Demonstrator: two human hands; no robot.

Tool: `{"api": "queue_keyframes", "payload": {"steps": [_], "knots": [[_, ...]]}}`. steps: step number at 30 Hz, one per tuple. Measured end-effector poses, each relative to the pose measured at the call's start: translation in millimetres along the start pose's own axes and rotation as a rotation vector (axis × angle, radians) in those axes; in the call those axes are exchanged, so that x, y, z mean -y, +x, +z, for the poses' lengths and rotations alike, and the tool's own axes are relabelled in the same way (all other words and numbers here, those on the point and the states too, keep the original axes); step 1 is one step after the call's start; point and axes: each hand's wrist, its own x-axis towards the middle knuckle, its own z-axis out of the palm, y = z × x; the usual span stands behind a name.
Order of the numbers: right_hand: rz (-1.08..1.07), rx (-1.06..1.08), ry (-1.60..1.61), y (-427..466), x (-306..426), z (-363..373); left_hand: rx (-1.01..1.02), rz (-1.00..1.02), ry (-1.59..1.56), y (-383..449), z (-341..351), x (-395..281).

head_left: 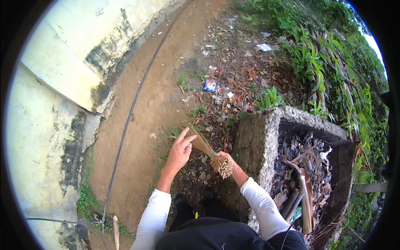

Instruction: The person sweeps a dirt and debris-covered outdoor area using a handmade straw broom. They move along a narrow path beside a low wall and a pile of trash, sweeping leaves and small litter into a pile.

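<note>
A stick broom point(201, 142), a bundle of thin brown sticks, is held in front of me. My right hand point(224, 157) is closed around it near the teal band point(212, 154) that binds it. The cut butt ends point(225, 168) of the sticks point up toward me, while the thin ends spread away to the upper left. Beside those thin ends, my left hand point(179, 153) has its fingers apart and holds nothing. Whether its fingertips touch the sticks I cannot tell.
On my right stands a rough concrete bin point(270, 137) with burnt litter and dry stalks point(307, 200) inside. A black hose point(131, 109) runs along the dirt path point(150, 125) beside a stained wall point(47, 140). Litter point(210, 85) and leaves cover the ground ahead. A wooden stick point(116, 232) lies lower left.
</note>
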Motion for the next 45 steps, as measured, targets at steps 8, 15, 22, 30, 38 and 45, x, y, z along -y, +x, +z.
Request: {"api": "queue_keyframes", "payload": {"steps": [8, 15, 22, 30, 38, 45], "knots": [[-0.758, -0.327, -0.231, 44, 76, -18, -0.004, -0.070, -0.058, -10, -15, 2], [-0.522, -0.114, 0.064, 18, 2, 44, -0.165, -0.105, -0.013, -44, -39, 9], [-0.214, 0.189, 0.133, 5, -34, 83, -0.366, -0.043, 0.143, -79, -69, 11], [-0.222, -0.078, -0.174, 40, -145, 157, -0.476, -0.207, 0.064, -183, -131, 6], [0.137, 0.079, -0.284, 28, -352, 291, -0.840, -0.153, 0.377, -365, -213, -33], [0.394, 0.413, -0.487, 60, -548, 310, -1.019, -0.372, 0.827, -541, -279, -62]]}}
